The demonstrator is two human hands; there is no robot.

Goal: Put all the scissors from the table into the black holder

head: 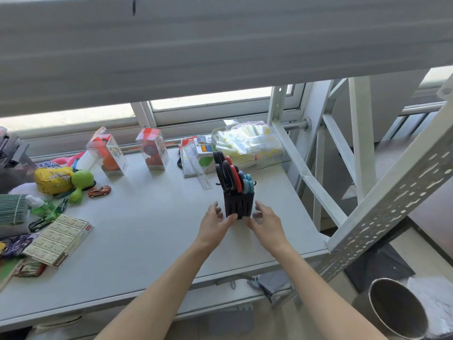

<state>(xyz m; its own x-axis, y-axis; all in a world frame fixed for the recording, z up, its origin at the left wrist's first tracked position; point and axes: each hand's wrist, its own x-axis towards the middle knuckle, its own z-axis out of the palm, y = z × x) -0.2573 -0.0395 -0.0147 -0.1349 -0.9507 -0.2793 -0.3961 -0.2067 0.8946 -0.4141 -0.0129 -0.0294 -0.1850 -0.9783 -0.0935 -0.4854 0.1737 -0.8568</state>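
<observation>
A black slotted holder [239,204] stands upright on the grey table [147,229], right of centre. Several scissors [231,174] stick out of its top, handles up: black, red, blue and teal ones. My left hand [215,223] is just left of the holder's base, fingers spread, thumb near its lower front corner. My right hand [266,222] mirrors it on the right side, fingers apart. Whether the fingertips touch the holder is hard to tell. Neither hand holds anything. I see no loose scissors lying on the table.
Two clear toy boxes [152,149] and a ruler set [196,165] stand at the back. A bag of packets [247,142] lies behind the holder. Toys, a red car [99,191] and a flat box [58,240] crowd the left. A perforated metal frame [382,209] slants at right.
</observation>
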